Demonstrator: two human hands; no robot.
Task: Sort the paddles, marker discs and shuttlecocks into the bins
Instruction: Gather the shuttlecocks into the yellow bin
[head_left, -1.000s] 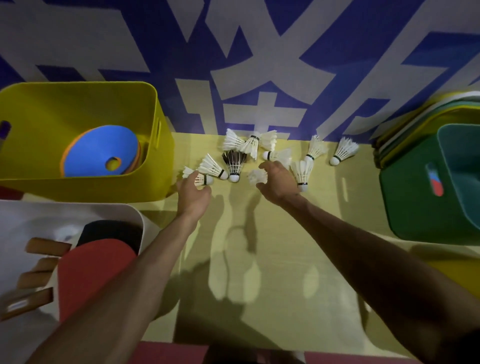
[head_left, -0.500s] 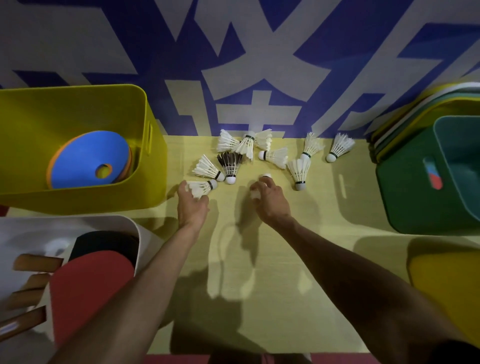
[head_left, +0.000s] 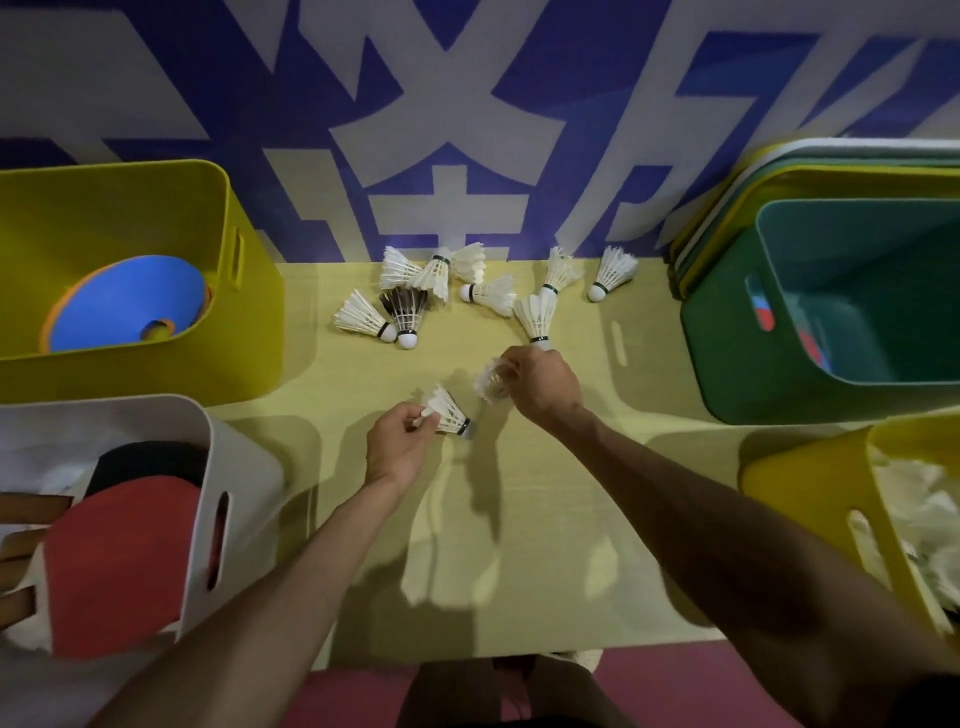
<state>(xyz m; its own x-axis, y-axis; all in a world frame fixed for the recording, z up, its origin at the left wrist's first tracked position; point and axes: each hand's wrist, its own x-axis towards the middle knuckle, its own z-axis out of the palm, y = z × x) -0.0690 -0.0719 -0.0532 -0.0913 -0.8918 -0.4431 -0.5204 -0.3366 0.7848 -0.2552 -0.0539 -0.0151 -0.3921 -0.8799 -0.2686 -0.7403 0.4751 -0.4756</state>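
Note:
My left hand (head_left: 397, 447) pinches a white shuttlecock (head_left: 448, 411) by its feathers, cork pointing right, just above the yellow table (head_left: 519, 545). A second white shuttlecock (head_left: 489, 382) is gripped in my right hand (head_left: 543, 387), feathers sticking out to the left. Several more shuttlecocks (head_left: 488, 293) lie scattered along the table's far edge, one of them dark-feathered (head_left: 405, 312). Blue and orange marker discs (head_left: 127, 306) sit in the yellow bin (head_left: 223, 358) at the left. Red and black paddles (head_left: 111, 561) fill the white bin (head_left: 239, 499) at the near left.
A green bin (head_left: 727, 353) stands at the right, with stacked bins behind it. Near right, a yellow bin (head_left: 810, 483) holds white shuttlecocks. A blue and white patterned wall rises behind the table. The table's near edge meets a pink floor.
Both hands have each picked a shuttlecock from the scattered group and pulled back toward me, lifting them off the table. The view has tilted down, bringing the near right yellow bin into sight.

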